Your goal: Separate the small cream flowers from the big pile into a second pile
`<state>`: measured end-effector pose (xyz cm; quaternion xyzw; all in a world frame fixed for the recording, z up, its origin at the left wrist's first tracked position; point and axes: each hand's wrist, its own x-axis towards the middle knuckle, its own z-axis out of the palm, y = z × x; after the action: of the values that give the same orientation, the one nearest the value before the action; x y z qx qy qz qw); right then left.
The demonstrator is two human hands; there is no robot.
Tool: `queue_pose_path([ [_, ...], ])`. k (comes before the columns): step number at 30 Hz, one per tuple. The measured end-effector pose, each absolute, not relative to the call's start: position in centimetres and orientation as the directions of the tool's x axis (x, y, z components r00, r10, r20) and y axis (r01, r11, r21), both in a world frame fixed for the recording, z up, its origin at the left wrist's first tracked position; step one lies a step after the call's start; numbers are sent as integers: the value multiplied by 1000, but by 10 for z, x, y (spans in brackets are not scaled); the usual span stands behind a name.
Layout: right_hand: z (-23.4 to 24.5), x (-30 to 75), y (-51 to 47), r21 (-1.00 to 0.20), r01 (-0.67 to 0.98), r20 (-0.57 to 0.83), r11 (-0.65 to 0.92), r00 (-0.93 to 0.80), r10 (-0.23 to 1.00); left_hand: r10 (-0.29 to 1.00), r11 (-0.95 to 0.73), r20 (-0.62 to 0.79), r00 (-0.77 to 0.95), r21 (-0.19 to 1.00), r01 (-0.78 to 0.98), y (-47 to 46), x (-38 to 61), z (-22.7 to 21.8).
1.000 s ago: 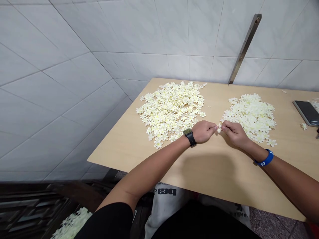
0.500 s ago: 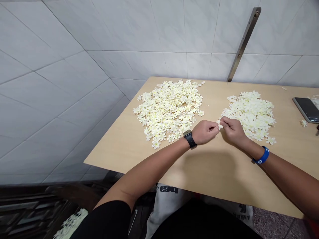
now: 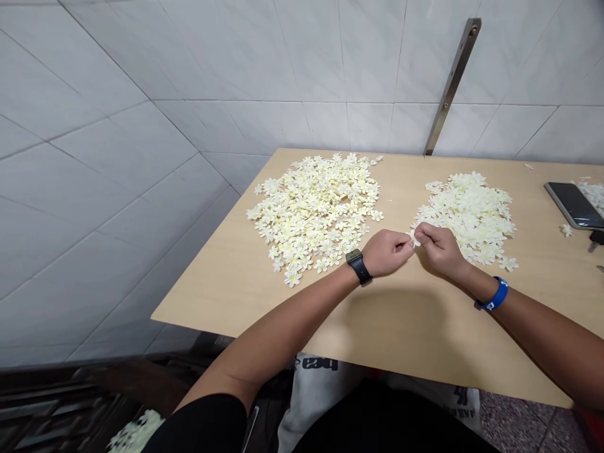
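Note:
Between the fingertips of both hands is a small white artificial flower [image 3: 414,240], partly hidden by the fingers. My left hand [image 3: 387,251], wearing a black watch [image 3: 358,265], is closed in a pinch on its left side. From the other side my right hand [image 3: 440,248] pinches the same flower; a blue wristband [image 3: 495,294] circles that wrist. A broad heap of pale yellow-white flowers [image 3: 316,207] lies to the left of my hands. Just behind and right of my right hand spreads a second, paler heap of flower pieces [image 3: 472,214].
The light wooden table [image 3: 226,277] meets a tiled wall [image 3: 264,56] bearing a metal bracket [image 3: 453,85]. At the right lie a phone [image 3: 576,205], a key [image 3: 595,239] and a loose flower [image 3: 567,230]. More white flowers [image 3: 136,431] show low at the left, below the table.
The view has shifted slightly to the right, bringing the key further into sight. Both hands keep their pinch, and the flower between them has turned a little.

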<state>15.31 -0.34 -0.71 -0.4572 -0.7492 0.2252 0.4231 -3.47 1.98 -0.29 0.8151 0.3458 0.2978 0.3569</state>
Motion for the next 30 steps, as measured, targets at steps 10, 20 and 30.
queue_pose_path([
  [10, -9, 157, 3, -729, 474, 451, 494, -211, 867, 796, -489, 229, 560, 789, 372, 27, -32, -4],
  [20, -6, 159, 5, -733, 508, 419, 453, -188, 888, 788, -433, 221, 575, 862, 262, 45, -50, 2],
  [30, -12, 155, 5, -803, 467, 352, 371, -131, 927, 879, -371, 295, 374, 917, 149, 43, -40, -16],
])
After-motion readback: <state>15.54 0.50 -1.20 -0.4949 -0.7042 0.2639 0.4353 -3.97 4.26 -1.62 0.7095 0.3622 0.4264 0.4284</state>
